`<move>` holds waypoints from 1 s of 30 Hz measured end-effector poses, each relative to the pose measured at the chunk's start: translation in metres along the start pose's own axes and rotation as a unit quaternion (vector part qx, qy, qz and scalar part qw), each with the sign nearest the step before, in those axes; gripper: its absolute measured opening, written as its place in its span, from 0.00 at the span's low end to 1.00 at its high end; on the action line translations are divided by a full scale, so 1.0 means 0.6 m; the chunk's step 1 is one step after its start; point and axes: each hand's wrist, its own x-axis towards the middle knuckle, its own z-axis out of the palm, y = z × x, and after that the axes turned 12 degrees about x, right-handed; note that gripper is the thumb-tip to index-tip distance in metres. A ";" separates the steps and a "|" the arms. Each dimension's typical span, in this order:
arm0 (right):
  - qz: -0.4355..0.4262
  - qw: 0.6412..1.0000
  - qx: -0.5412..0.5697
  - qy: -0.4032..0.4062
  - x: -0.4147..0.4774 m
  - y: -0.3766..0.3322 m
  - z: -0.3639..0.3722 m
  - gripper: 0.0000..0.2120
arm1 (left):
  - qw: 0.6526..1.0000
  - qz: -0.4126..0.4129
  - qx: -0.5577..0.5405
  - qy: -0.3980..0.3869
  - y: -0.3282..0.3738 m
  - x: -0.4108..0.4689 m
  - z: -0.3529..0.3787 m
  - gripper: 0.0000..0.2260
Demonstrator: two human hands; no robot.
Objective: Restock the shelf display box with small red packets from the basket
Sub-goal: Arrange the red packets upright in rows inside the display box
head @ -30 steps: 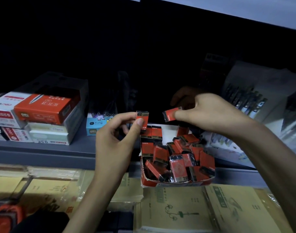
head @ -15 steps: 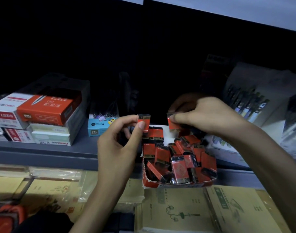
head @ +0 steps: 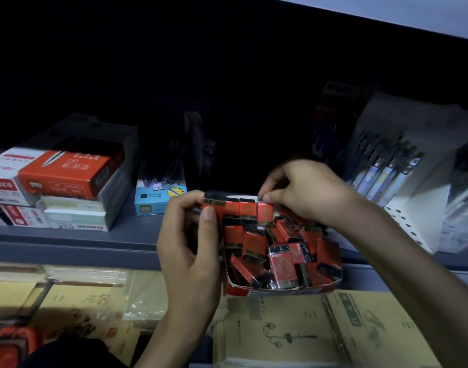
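1. The back of the shelf bay is almost black. Whatever stands behind the display box (head: 280, 289) cannot be made out, and a dark shape (head: 201, 144) above the light blue box (head: 158, 200) is only an outline.
2. At the lower left an orange object (head: 9, 338) is cut by the frame's edge and is too blurred to name.
3. The right hand (head: 304, 192) covers the box's rear right corner, and its wrist hides some of the packets there.
4. The left hand (head: 190, 251) pinches a red packet (head: 214, 205) upright between thumb and fingers, at the left end of the back row (head: 238, 208). I cannot tell whether this packet is inside the box's left wall or just outside it.
5. The right hand, fingers curled down, pinches the top edge of a second red packet (head: 264, 213), which stands upright at the right end of that row, inside the box.
6. The display box is red cardboard with an open top and sits at the front edge of the grey shelf (head: 68, 235). In front of the upright row, the other packets lie in a loose pile (head: 280, 256) — tilted and overlapping.
7. To the left, an orange-red pen box (head: 65, 173) lies on a stack of white boxes (head: 76, 216), and the light blue box stands between that stack and the left hand.
8. To the right, a white rack of pens (head: 386, 176) is partly behind the right forearm.
9. Below the shelf lie kraft-brown notebooks (head: 294, 328), some of them in clear wrap.
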 end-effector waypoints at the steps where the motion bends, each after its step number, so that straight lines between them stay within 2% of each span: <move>1: 0.000 1.000 -0.007 0.002 0.000 -0.001 0.001 0.03 | 1.000 0.004 0.011 0.005 -0.004 -0.001 0.002 0.05; 9: -0.016 0.996 -0.085 -0.011 -0.004 -0.023 0.001 0.03 | 0.997 0.008 0.073 0.002 -0.015 0.001 0.010 0.04; 13: -0.027 0.989 -0.143 0.000 -0.006 -0.026 0.021 0.07 | 0.996 0.011 0.089 0.015 -0.016 0.003 0.013 0.05; 16: -0.028 0.989 -0.144 0.015 -0.004 -0.022 0.026 0.09 | 0.996 0.009 0.091 0.018 -0.019 0.005 0.013 0.05; 22: -0.018 0.997 -0.067 0.013 -0.005 -0.013 -0.003 0.05 | 0.997 0.007 0.078 -0.004 -0.007 0.009 0.010 0.04; 25: -0.035 0.996 0.080 0.009 -0.020 -0.023 -0.026 0.04 | 0.997 -0.005 0.065 -0.028 0.000 0.014 0.008 0.07; 27: -0.045 0.983 0.171 -0.040 -0.034 -0.034 -0.036 0.06 | 0.998 -0.018 0.047 -0.038 0.002 0.016 0.007 0.08; 30: -0.072 0.969 0.210 -0.109 -0.046 -0.043 -0.040 0.08 | 0.998 -0.033 0.020 -0.040 0.005 0.017 0.006 0.07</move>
